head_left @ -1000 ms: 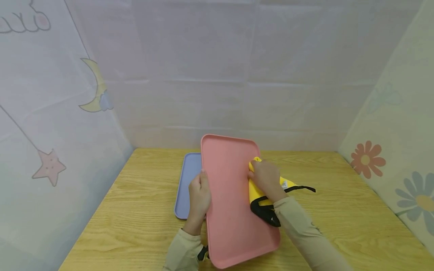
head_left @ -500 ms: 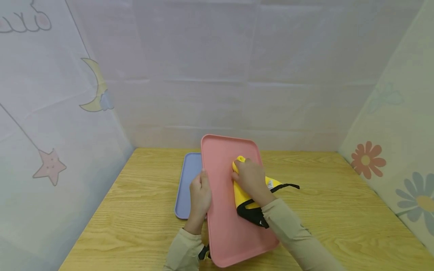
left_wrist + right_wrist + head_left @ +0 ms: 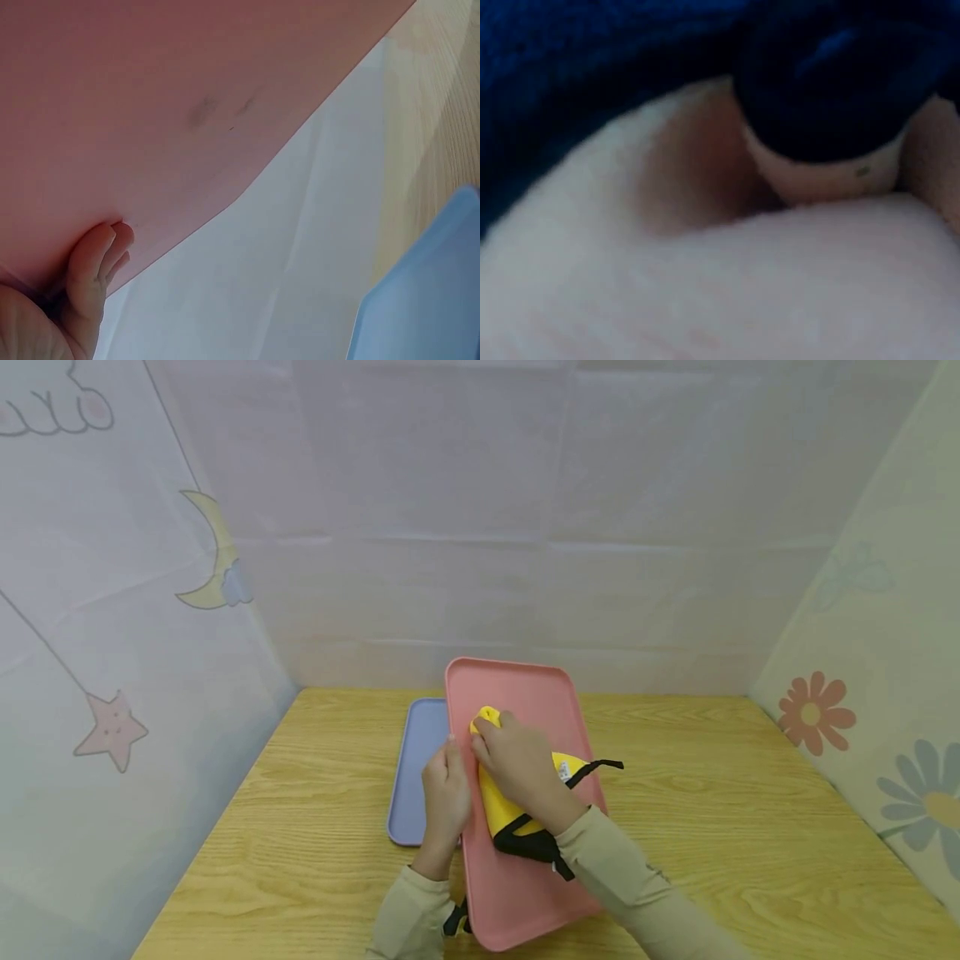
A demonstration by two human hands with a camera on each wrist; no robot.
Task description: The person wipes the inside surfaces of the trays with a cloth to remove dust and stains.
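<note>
Tilted up over the table, a pink tray faces me in the head view. My left hand grips its left edge, thumb along the rim. The left wrist view shows that hand's fingers bent against the tray's underside, which has a few dark smudges. My right hand bunches a yellow cloth with black edging and a white tag against the tray's inner face, close to the left rim. A black strip trails off the cloth to the right. In the right wrist view, blurred skin and dark material fill the picture.
A smaller blue tray lies flat on the wooden table, partly behind the pink tray and left hand. White printed sheets stand at the back and both sides of the table.
My right hand has slid the yellow cloth leftward across the tray, from its right side to near the left rim. The left hand and the tray have barely moved.
</note>
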